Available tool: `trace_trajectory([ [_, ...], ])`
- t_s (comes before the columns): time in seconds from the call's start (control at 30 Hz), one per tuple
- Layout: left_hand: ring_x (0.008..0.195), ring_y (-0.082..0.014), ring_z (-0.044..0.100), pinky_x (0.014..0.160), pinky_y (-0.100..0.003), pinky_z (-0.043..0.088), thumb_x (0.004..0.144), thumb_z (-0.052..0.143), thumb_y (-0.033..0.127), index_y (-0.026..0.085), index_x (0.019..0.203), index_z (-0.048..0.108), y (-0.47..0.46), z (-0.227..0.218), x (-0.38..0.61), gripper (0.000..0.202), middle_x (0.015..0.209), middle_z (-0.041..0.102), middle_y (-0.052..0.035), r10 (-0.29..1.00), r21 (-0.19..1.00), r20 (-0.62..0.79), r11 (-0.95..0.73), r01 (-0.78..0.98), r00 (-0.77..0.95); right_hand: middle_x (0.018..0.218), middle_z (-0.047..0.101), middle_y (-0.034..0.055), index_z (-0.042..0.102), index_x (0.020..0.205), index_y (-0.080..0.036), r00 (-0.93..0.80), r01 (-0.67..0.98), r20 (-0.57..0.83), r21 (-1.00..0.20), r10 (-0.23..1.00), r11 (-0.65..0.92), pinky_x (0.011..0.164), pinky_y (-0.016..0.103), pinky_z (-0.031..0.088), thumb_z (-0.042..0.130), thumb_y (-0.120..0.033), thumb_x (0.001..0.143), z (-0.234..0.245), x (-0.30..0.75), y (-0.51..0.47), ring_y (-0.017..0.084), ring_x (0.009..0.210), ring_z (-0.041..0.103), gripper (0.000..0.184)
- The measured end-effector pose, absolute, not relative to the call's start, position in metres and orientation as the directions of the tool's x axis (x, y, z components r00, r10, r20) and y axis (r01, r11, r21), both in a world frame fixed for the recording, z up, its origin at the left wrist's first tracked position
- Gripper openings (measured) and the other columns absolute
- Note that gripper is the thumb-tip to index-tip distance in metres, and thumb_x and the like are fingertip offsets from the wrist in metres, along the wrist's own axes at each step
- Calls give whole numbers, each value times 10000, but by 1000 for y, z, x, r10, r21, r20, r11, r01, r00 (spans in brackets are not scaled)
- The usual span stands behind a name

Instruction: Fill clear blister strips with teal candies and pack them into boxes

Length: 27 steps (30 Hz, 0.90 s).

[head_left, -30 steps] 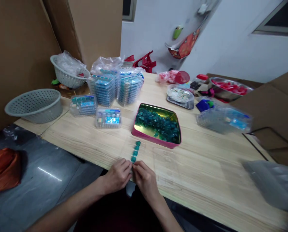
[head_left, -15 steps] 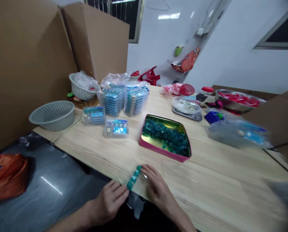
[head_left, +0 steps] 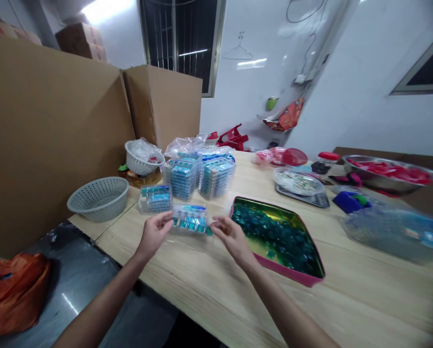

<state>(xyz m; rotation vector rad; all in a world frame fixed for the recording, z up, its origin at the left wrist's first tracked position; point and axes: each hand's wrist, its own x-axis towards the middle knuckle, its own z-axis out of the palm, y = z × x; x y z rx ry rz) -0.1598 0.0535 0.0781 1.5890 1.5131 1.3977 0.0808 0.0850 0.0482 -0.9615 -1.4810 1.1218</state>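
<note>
A row of several green square pieces (head_left: 187, 225) stretches between my two hands, over the front of a clear plastic case stack (head_left: 190, 211). My left hand (head_left: 154, 236) pinches the row's left end. The right end is pinched by the fingers of my right hand (head_left: 233, 239). Whether the row touches the case, I cannot tell. Just right of my right hand stands a pink-sided tin (head_left: 292, 274) with a gold inside, holding many loose dark green pieces (head_left: 274, 232). A second clear case stack (head_left: 155, 199) with green and blue contents lies behind my left hand.
Tall stacks of clear cases (head_left: 183, 179) stand behind. A grey basket (head_left: 98, 212) sits at the table's left edge, beside a large cardboard sheet (head_left: 56, 130). Rightward are a plate on a metal tray (head_left: 320, 199), a blue box (head_left: 350, 202) and a steel bowl (head_left: 376, 186).
Both hands have moved forward from the table's near edge to the clear case, carrying the row of green pieces. The view has tilted up.
</note>
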Motion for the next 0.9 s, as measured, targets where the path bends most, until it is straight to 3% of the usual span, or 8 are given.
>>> trace_trajectory([
  [0.07,654,-150,633,600,-235,492,725,606,226,108,1014,672,85,75,-159,319,778,698,-56,927,870,284,-143,472,-244,705,655,25,564,910,-175,-102,4,181,-983,978,183,655,298,487,688,-506,648,47,70,119,180,681,626,441],
  [0.17,629,-142,587,638,-246,452,666,632,162,113,857,704,116,66,-157,209,710,655,-33,910,786,306,-75,614,-280,622,611,2,549,772,-177,-18,68,115,-991,993,116,582,276,462,707,-538,566,39,60,155,164,605,588,445],
  [0.3,633,-140,538,657,-248,397,681,642,199,138,724,704,126,51,-157,97,650,607,-14,913,717,302,-30,696,-273,573,584,-2,564,680,-177,23,144,63,-988,998,59,515,257,432,686,-524,588,24,57,168,161,572,563,379],
  [0.4,614,-135,518,641,-245,377,726,612,220,135,683,698,126,40,-159,128,623,597,-18,926,700,271,-1,714,-264,548,574,-3,584,639,-166,12,186,4,-983,1000,1,489,245,417,664,-495,626,16,59,162,153,546,551,339],
  [0.6,640,-135,550,654,-243,411,763,577,193,120,770,710,127,29,-160,151,700,641,-45,917,734,267,5,680,-295,578,588,12,611,685,-136,-51,191,-56,-981,997,-46,495,255,418,665,-457,637,25,60,148,137,523,531,330],
  [0.9,665,-155,640,597,-225,491,799,541,273,97,957,691,117,54,-174,280,808,711,-85,837,881,367,-172,441,-406,651,618,30,651,769,-124,-75,46,43,-998,996,47,518,255,415,706,-472,628,70,38,148,144,572,538,380],
])
